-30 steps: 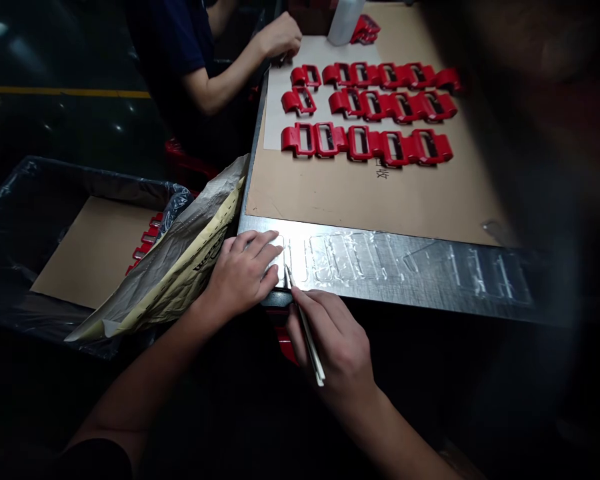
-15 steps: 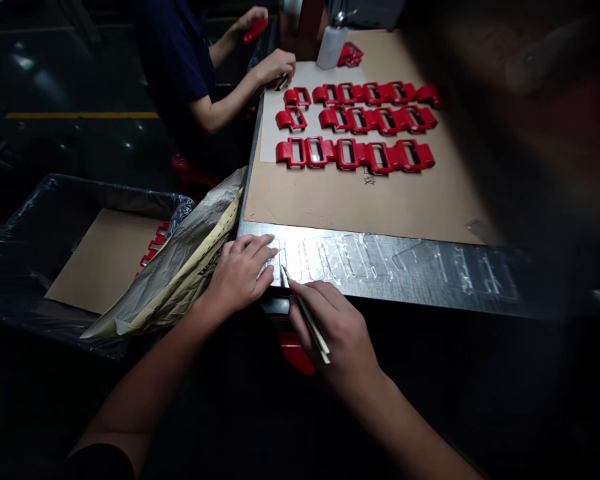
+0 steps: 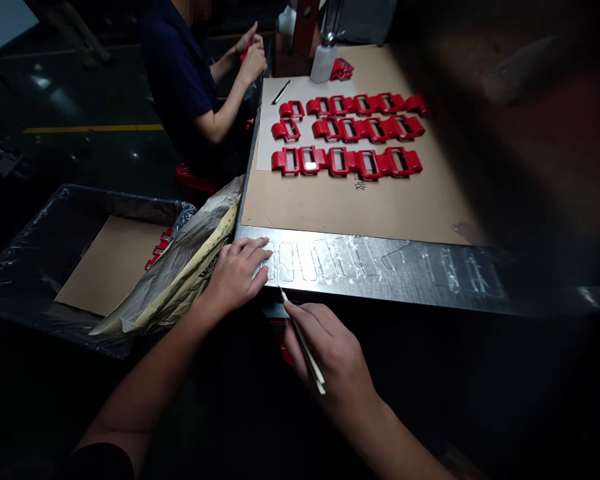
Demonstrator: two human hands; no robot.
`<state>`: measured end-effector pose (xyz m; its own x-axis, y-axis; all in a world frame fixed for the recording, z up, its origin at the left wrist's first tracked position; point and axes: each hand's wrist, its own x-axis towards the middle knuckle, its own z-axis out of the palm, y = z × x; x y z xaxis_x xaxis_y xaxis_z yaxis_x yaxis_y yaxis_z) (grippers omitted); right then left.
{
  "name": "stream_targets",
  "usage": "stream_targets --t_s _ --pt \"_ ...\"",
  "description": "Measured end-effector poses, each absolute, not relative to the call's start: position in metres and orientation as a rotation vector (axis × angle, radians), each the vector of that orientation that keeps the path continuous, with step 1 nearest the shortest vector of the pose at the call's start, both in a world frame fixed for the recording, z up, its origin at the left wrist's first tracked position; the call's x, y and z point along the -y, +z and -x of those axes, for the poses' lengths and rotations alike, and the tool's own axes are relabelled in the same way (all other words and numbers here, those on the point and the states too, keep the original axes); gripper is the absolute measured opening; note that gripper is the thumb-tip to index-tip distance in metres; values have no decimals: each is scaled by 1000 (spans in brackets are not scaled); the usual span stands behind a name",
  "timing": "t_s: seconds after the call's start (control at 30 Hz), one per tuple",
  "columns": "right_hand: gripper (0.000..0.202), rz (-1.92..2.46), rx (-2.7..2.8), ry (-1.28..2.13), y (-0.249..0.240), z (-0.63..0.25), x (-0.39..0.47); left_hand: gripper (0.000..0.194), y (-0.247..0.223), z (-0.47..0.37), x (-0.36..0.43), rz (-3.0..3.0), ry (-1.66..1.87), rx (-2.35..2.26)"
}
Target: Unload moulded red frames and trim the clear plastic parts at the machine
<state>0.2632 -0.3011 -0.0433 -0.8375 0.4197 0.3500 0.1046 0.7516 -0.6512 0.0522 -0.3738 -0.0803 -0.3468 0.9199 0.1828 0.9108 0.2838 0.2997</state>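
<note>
My left hand (image 3: 237, 273) lies at the left end of the metal table edge (image 3: 410, 287), fingers stretched out over a clear film piece (image 3: 269, 257). Between thumb and fingers, my right hand (image 3: 330, 340) grips slim, pale tweezers (image 3: 305, 347). Their thin tip points at the front rim of the metal, just right of my left thumb. Several clear rectangular film outlines (image 3: 307, 260) lie in a row on the shiny strip beyond. Whether the tip holds any film is too small to tell.
Rows of red plastic frames (image 3: 337, 160) stand on cardboard (image 3: 300, 200). Behind them is a white bottle (image 3: 324, 61). Other tweezers (image 3: 281, 92) lie near a co-worker (image 3: 180, 73), whose hands hold something red. At left, a crumpled paper sack (image 3: 180, 267) leans by a plastic-lined bin (image 3: 40, 247).
My right hand has drawn the tweezers back toward me, from the film to the rim. My left hand stays put. The co-worker has laid down a tool and brought both hands together.
</note>
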Motion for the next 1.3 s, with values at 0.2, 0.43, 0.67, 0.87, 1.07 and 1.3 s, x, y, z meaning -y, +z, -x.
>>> stream_targets --t_s 0.2,0.43,0.67,0.87,1.07,1.3 --pt "27 450 2358 1027 -45 -306 288 30 -85 -51 379 -1804 590 -2477" --pt "26 951 1940 442 -75 -380 170 39 -86 -68 368 -1896 906 -2535" --pt "25 981 1962 244 -98 -405 106 47 -73 -175 257 -2268 647 -2168" --pt "24 875 2007 287 -108 -406 127 58 -77 -199 225 -2332 421 -2118" --pt "30 719 2057 273 -115 -403 126 54 -66 -190 239 -2314 526 -1952" --pt "42 614 2119 388 -120 -399 132 50 -59 -168 254 -2213 438 -2046"
